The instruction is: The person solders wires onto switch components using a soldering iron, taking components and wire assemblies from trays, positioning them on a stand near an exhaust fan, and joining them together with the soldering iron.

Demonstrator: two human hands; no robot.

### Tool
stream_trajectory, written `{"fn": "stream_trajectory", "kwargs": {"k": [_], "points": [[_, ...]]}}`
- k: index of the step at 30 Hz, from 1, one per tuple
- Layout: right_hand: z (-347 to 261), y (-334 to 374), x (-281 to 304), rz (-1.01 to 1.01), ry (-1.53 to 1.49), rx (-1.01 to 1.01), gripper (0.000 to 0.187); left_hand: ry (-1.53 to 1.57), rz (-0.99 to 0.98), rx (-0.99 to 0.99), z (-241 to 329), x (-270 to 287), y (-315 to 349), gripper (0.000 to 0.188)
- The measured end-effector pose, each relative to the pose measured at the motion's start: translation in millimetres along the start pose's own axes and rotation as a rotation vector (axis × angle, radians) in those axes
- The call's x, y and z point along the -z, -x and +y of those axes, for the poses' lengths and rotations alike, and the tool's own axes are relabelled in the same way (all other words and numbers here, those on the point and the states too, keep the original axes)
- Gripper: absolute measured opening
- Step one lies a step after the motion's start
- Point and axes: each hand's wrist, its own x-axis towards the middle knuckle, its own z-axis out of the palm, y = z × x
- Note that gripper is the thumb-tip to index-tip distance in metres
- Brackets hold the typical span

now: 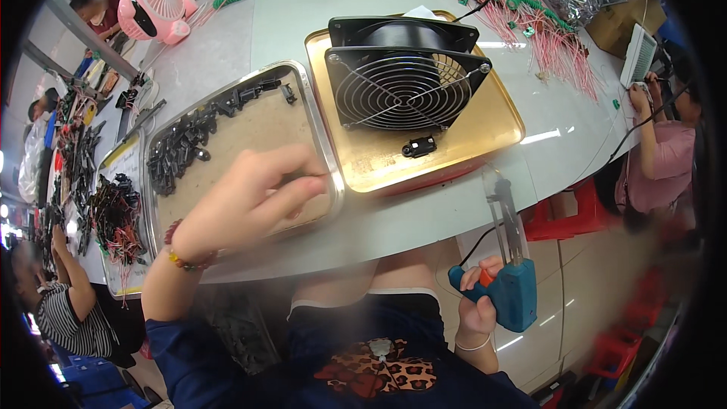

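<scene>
My right hand grips a teal soldering gun with an orange trigger, its long metal front pointing up past the table edge. Over the right part of a silver-rimmed tray, my left hand has its fingers curled and thumb close to the forefinger; whether anything is between them is hidden. Several small black plastic parts lie along the tray's far and left sides. One black part rests alone on the gold tray, in front of a black fan with a wire guard.
A pink desk fan stands at the far left. Bundles of pink wires spread over the far right of the table. Dark wired parts fill a tray at left. Co-workers sit on both sides; a red stool is at right.
</scene>
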Motion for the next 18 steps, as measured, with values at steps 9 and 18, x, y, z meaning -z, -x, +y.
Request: {"fn": "stream_trajectory", "kwargs": {"k": [9,18], "points": [[-2.9,2.2,2.9,-0.044,0.065,-0.065,0.054,-0.147,0.043,-0.206,-0.4,-45.9,-43.8,0.009],[-7.9,-4.8,-3.0,-0.047,0.07,-0.149,0.058,-0.176,0.126,-0.176,-1.6,-48.7,-52.7,0.007]]}}
